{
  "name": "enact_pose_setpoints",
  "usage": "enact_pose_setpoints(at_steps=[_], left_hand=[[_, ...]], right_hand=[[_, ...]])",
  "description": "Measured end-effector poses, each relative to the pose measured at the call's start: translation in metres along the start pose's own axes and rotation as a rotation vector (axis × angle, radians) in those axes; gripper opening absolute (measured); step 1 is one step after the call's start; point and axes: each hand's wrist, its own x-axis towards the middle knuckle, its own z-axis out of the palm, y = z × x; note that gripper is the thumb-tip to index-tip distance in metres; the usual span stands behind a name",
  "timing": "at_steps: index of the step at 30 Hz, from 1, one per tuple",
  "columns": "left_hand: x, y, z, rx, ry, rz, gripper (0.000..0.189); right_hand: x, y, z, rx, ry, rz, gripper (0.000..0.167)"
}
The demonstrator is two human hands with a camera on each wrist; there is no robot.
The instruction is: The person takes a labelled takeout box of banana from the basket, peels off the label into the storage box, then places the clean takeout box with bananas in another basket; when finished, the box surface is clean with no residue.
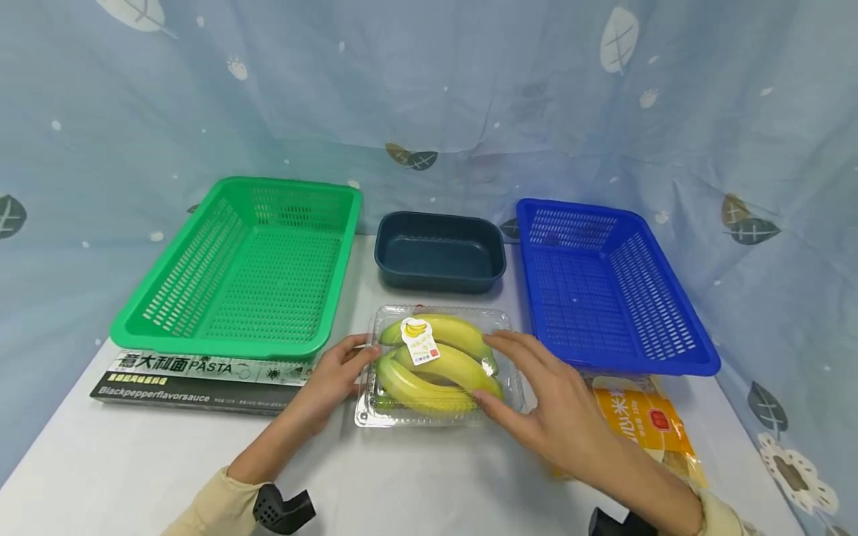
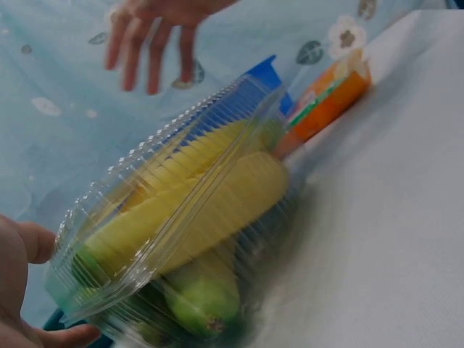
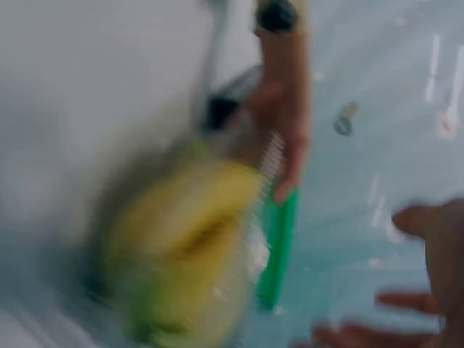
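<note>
A clear plastic clamshell box (image 1: 436, 368) of yellow-green bananas, with a white sticker on its lid, lies on the table in the middle of the head view. My left hand (image 1: 338, 376) is at the box's left edge, fingertips at its side. In the left wrist view the left thumb and a finger stand spread around the box's near end. My right hand (image 1: 546, 394) is over the box's right side. The left wrist view shows the right hand (image 2: 163, 36) raised above the lid, fingers apart. Motion blurs the bananas (image 3: 181, 239) in the right wrist view.
A green basket (image 1: 268, 290) stands at left, a dark teal bin (image 1: 439, 283) behind the box, a blue basket (image 1: 583, 298) at right. A black pasta box (image 1: 194, 394) lies before the green basket. An orange food bag (image 1: 646, 417) lies partly under the right arm.
</note>
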Motion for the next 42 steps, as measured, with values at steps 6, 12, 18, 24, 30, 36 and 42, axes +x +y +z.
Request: enact_pose_setpoints(at_steps=[6,12,18,24,30,36,42], left_hand=[[0.001,-0.005,-0.001,-0.027,-0.015,-0.009,0.056],[0.001,-0.004,-0.001,-0.028,-0.023,-0.004,0.057],[0.0,-0.002,-0.002,-0.038,-0.022,-0.006,0.058],[0.0,-0.002,-0.001,-0.063,-0.028,-0.002,0.058],[-0.001,-0.003,0.0,-0.082,-0.02,-0.005,0.059],[-0.002,-0.006,0.001,-0.072,-0.008,-0.01,0.062],[-0.002,-0.005,0.0,-0.065,0.002,-0.007,0.063]], right_hand=[[0.042,0.01,-0.006,0.137,-0.121,-0.147,0.052],[0.07,0.016,0.002,0.068,-0.185,-0.211,0.043],[0.094,0.017,0.016,-0.033,-0.299,-0.231,0.036],[0.113,0.014,0.028,-0.182,-0.407,-0.294,0.031],[0.126,0.014,0.045,-0.222,-0.483,-0.311,0.029],[0.13,0.016,0.061,-0.279,-0.51,-0.332,0.025],[0.132,0.017,0.066,-0.24,-0.463,-0.382,0.01]])
